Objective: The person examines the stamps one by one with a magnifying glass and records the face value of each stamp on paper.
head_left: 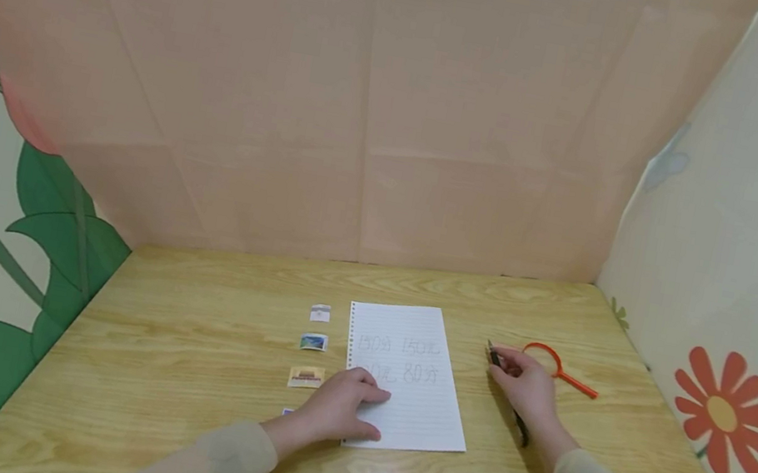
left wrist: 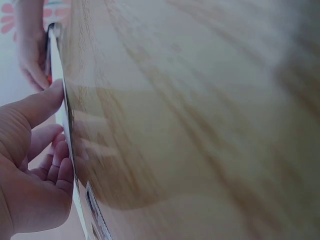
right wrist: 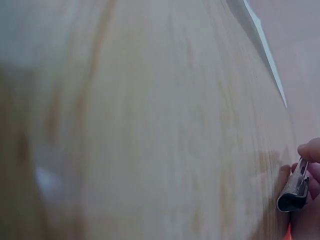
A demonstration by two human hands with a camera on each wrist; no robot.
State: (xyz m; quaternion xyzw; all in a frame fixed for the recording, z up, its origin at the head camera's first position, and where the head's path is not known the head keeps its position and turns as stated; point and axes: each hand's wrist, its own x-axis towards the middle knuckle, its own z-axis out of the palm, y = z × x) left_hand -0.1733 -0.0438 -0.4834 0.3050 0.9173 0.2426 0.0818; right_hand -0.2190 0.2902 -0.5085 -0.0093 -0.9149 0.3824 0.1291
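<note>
A sheet of lined paper (head_left: 405, 410) with punched holes down its left edge lies on the table, bearing two rows of faint handwriting. On its lower left part rests my left hand (head_left: 339, 407), the thumb and fingers spread apart; the left wrist view shows their tips against the sheet. To the right of the paper, my right hand (head_left: 530, 390) pinches a dark pen (head_left: 519, 428) with a silvery end. In the right wrist view the pen's metal clip and black end (right wrist: 294, 195) show beside the fingers. A red magnifying glass (head_left: 577, 384) lies just beyond the right hand.
Left of the paper, several small stamp-like pictures form a column: a pale one (head_left: 320, 313), a blue-green one (head_left: 313, 342), a tan one (head_left: 306, 377) and one mostly behind the left arm. A pink-covered wall (head_left: 372, 100) borders the wooden table (head_left: 187, 372) at the back.
</note>
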